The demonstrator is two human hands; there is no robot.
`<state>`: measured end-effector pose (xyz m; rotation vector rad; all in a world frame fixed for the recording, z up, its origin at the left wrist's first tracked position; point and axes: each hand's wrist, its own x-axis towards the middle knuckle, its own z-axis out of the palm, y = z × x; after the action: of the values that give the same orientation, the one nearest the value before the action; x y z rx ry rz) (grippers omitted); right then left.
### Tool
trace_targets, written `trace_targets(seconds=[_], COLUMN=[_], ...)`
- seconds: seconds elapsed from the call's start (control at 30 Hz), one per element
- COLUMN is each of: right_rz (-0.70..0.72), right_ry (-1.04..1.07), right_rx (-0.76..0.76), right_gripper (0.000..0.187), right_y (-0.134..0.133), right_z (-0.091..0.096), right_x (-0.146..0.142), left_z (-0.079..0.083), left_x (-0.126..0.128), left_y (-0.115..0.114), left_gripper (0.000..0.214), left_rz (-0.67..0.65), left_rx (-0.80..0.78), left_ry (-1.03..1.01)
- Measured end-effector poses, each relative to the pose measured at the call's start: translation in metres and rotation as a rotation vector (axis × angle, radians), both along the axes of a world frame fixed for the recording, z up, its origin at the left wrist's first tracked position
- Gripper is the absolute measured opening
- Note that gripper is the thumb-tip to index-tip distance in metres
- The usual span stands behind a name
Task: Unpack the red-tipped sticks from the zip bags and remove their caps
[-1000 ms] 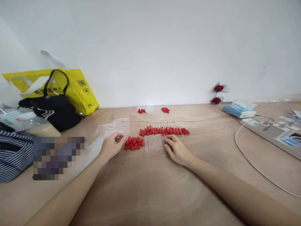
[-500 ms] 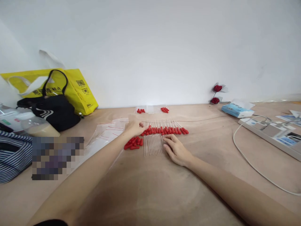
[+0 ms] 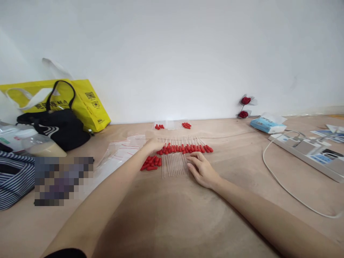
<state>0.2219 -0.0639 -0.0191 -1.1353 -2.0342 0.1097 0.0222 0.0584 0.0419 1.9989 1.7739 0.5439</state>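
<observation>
A row of droppers with red rubber bulbs lies across the table, thin clear tubes pointing to the wall. At its left end is my left hand; its fingers are blurred and partly hidden, so what they hold cannot be seen. Nearer to me lies a batch of bare clear tubes, side by side. My right hand rests on the table just right of these tubes, loosely bent, thumb and fingers apart, holding nothing. Left of the tubes is a small pile of loose red bulbs, beside my left forearm.
Clear zip bags lie under and beyond my left forearm. A filled bag with red bulbs at both ends lies by the wall. A yellow bag and black bag stand left; tissues and a power strip lie right.
My left hand has shifted slightly left along the dropper row, and its curled fingers are now less visible. My right hand stays beside the tubes. The whole view has shifted a little.
</observation>
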Motion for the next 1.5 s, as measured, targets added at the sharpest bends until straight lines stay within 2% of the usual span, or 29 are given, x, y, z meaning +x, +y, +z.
trace_targets(seconds=[0.1, 0.2, 0.3, 0.4, 0.5, 0.63, 0.73, 0.9, 1.0, 1.2, 1.4, 1.5], right_rz=[-0.039, -0.145, -0.202, -0.118, -0.007, 0.029, 0.045, 0.051, 0.048, 0.048, 0.048, 0.048], right_ry=[0.012, 0.021, -0.037, -0.157, -0.278, -0.367, -0.379, -0.367, -0.348, -0.373, -0.321, -0.324], right_rx=[0.052, 0.201, 0.335, 0.362, 0.334, 0.336, 0.381, 0.437, 0.447, 0.475, 0.601, 0.615], right_gripper=[0.023, 0.031, 0.039, 0.039, 0.032, 0.028, 0.028, 0.03, 0.029, 0.023, 0.012, 0.01], right_y=[0.001, -0.001, -0.007, -0.012, -0.013, -0.01, -0.008, -0.008, -0.008, -0.008, -0.008, -0.009], right_z=[-0.001, 0.001, 0.005, 0.008, 0.009, 0.007, 0.005, 0.005, 0.006, 0.003, 0.001, 0.002], right_x=[0.002, 0.004, 0.004, 0.001, -0.003, -0.006, -0.006, -0.006, -0.009, -0.01, -0.009, -0.01], left_z=[0.013, 0.016, 0.004, -0.013, -0.025, -0.03, -0.031, -0.036, -0.038, -0.035, -0.038, -0.039], left_x=[-0.008, -0.017, -0.022, -0.022, -0.018, -0.015, -0.014, -0.009, -0.008, -0.009, -0.011, -0.011], left_y=[-0.023, -0.056, -0.088, -0.109, -0.118, -0.12, -0.121, -0.119, -0.119, -0.122, -0.123, -0.122], left_gripper=[0.025, 0.017, 0.018, 0.02, 0.019, 0.017, 0.013, 0.018, 0.016, 0.015, 0.018, 0.019], left_rz=[-0.029, -0.113, -0.36, -0.524, -0.607, -0.62, -0.569, -0.547, -0.552, -0.571, -0.561, -0.572], left_rx=[0.086, 0.271, 0.617, 0.831, 0.972, 1.104, 1.125, 1.002, 0.981, 0.978, 0.97, 0.975], left_ry=[0.066, 0.116, 0.263, 0.393, 0.485, 0.535, 0.46, 0.287, 0.237, 0.264, 0.276, 0.297])
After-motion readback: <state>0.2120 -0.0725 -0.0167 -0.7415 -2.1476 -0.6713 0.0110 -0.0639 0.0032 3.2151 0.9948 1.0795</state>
